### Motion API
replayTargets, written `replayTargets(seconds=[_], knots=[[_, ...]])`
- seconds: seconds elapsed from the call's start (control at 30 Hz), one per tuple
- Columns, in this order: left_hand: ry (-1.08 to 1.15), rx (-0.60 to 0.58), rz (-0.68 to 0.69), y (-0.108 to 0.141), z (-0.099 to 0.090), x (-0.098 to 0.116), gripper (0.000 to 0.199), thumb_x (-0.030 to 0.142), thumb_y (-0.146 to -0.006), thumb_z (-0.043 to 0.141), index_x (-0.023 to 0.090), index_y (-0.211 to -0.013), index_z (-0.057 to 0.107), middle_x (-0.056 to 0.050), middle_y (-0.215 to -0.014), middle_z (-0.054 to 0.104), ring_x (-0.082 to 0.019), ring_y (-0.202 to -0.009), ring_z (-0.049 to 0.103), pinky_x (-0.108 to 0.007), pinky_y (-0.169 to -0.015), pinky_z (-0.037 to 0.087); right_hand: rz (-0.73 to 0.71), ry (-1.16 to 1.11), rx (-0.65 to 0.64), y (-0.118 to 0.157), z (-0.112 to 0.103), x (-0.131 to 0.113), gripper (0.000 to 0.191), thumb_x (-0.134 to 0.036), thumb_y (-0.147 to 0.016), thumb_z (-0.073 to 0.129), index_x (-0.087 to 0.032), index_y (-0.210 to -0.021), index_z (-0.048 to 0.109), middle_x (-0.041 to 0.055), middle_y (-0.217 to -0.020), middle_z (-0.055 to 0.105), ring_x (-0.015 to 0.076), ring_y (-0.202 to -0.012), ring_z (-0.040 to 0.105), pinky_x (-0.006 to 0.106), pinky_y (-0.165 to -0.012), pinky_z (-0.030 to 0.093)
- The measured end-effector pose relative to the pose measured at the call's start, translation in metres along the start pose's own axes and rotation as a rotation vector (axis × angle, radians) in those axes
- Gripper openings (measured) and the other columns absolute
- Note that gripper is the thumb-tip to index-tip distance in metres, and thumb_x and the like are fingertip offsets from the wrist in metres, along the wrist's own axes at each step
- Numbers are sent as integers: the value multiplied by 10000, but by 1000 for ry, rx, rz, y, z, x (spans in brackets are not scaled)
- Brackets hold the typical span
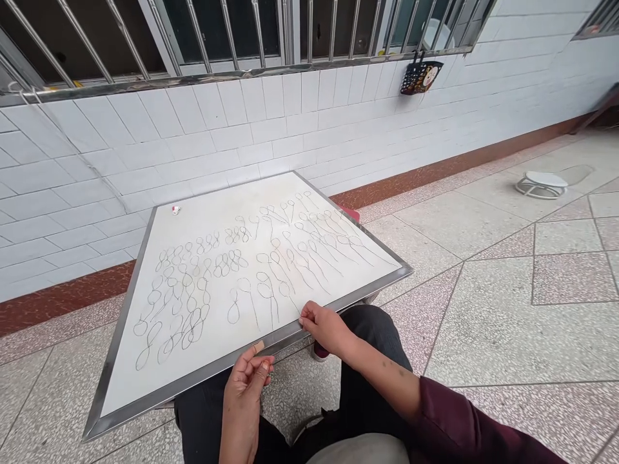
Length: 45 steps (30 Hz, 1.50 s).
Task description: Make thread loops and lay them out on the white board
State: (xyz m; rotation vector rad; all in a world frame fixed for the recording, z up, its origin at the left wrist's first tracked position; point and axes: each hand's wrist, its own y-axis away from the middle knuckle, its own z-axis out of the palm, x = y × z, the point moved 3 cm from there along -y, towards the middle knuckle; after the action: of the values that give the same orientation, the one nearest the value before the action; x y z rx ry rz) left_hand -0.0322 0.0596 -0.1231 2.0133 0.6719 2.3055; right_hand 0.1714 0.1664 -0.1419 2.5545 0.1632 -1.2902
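My right hand (322, 327) is at the near edge of a white table (271, 193), thumb and fingertips pinched on the tail of a thin wire loop (285, 288). Just left of it and lower, my left hand (249, 383) is closed in a pinch in front of the edge. Tan tape wraps one of its fingertips; what it holds, if anything, is too fine to make out. Many thin wire pieces lie in rows on the tabletop. Those on the left are figure-eight shapes (194, 327); those on the right are single loops with long tails (309, 248).
A metal rim (193, 385) borders the table. A small white and red object (176, 210) lies near its far left corner. Behind stands a tiled wall (242, 135) with barred windows and a hanging dark basket (420, 76). A low white stool (541, 183) is on the floor at right.
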Motion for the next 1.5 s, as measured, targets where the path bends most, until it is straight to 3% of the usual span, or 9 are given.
replayTargets(seconds=[0.4,0.8,1.0,1.17,1.5], knots=[[15,23,-38,-5,-3,-6,628,519,-675,820,179,-1183,678,-89,-967,755,-241,-938,658,-324,-781,492,23,224,-32,-13,-5,-12,74,-230,-922,567,-195,-873,610,25,-757,676,164,-700,573,252,-642,327],[33,42,-47,-7,-5,-4,613,505,-664,825,169,-1157,687,-89,-929,758,-237,-909,659,-332,-778,491,-7,374,26,-22,-4,-18,76,-227,-919,589,-194,-855,612,54,-763,683,210,-735,615,280,-624,319],[-25,55,-21,-6,-8,2,591,528,-689,796,175,-1151,691,-102,-956,760,-264,-946,660,-355,-804,492,-86,456,88,-20,-3,-24,155,-309,-969,569,-178,-1026,626,66,-839,686,229,-757,636,306,-633,403],[-102,68,84,-4,-4,11,512,534,-706,769,207,-1098,723,-86,-969,755,-266,-969,660,-363,-889,471,-233,518,157,-25,4,-32,308,-232,-1008,498,-221,-1303,585,104,-1182,634,251,-1090,592,350,-881,492],[-56,120,89,-3,-14,10,487,504,-675,784,199,-1052,738,-74,-901,742,-241,-877,657,-351,-844,478,-394,587,165,-35,16,-21,402,-111,-955,510,-184,-1339,600,156,-1112,615,290,-1019,541,423,-921,504]])
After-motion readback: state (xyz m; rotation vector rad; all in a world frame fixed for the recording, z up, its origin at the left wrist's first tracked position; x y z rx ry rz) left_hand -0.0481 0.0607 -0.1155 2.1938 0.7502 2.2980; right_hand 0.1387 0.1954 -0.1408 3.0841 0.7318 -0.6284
